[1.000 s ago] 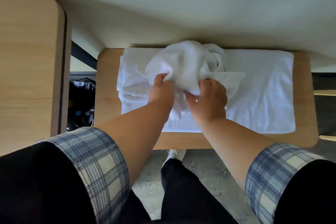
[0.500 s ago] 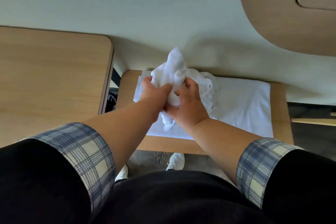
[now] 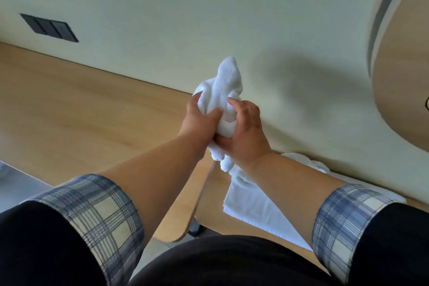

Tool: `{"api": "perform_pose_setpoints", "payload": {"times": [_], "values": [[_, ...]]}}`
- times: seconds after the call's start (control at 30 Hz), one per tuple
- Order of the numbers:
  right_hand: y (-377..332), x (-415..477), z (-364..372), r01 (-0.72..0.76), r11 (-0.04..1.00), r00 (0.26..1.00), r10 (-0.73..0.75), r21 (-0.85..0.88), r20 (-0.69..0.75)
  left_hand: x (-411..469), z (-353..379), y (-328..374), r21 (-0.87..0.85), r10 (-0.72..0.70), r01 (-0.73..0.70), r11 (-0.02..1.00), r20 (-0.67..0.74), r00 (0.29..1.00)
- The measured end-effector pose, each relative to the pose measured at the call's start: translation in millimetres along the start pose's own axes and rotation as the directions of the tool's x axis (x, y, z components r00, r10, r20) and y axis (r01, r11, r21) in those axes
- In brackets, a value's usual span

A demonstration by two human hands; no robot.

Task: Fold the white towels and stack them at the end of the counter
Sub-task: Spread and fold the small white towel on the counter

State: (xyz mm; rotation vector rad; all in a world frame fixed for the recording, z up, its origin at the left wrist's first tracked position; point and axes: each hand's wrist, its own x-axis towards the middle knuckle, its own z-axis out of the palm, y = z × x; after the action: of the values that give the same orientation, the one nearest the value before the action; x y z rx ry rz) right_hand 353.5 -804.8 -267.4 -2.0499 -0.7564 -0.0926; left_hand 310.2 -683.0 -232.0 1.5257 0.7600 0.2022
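Both hands have lifted the crumpled towel (image 3: 228,86) clear of the low table (image 3: 209,195) where it sat a moment ago, and it now hangs in the air near the wall, above the right edge of the counter (image 3: 81,104). The view has swung left with it, so the counter fills the 9 o'clock side.

The left hand (image 3: 199,121) grips the bundle from 9 o'clock, fingers curled round the cloth and thumb pressed across its front. The right hand (image 3: 246,132) grips it from 3 o'clock, fingers wrapped over the top and thumb tucked underneath. The two hands are almost touching.

This towel looks light, soft and limp, with no shape of its own. It should not slip or break, but it will sag wherever it is unsupported. Held by the middle like this, it cannot be folded. My judgement is that the hands need to find two corners of one edge and shake it open.

As bunched, its long axis runs from 12 to 6 o'clock. A blunt tip points up at 12, and a short tail hangs below the wrists at 6.

At 5 o'clock from the hands, a flat towel (image 3: 250,206) lies spread on the low table, partly hidden by the right forearm. More rumpled white cloth sits at its far edge.
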Motion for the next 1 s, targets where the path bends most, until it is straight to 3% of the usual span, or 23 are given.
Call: {"api": "perform_pose_setpoints", "payload": {"times": [0.43, 0.67, 0.77, 1.0], "values": [[-191.8, 7.6, 233.0, 0.159, 0.973, 0.984, -0.144, -0.168, 0.101, 1.3, -314.8, -16.6, 0.021, 0.063, -0.062, 0.998, -0.036, 0.997], [-236.7, 19.7, 305.0, 0.262, 0.943, 0.965, -0.259, -0.204, 0.042, 28.3, -392.5, -28.2, 0.0, 0.021, -0.021, 1.0, -0.058, 0.998], [-240.1, 29.4, 330.5, 0.167, 0.971, 0.977, -0.139, -0.171, 0.16, 47.2, -412.9, -38.1, 0.013, -0.016, 0.017, 1.0, -0.069, 0.997], [-242.5, 74.0, 394.3, 0.105, 0.979, 0.97, -0.062, -0.174, 0.235, 107.3, -459.0, -46.1, 0.048, -0.082, 0.087, 0.995, -0.094, 0.992]]}}
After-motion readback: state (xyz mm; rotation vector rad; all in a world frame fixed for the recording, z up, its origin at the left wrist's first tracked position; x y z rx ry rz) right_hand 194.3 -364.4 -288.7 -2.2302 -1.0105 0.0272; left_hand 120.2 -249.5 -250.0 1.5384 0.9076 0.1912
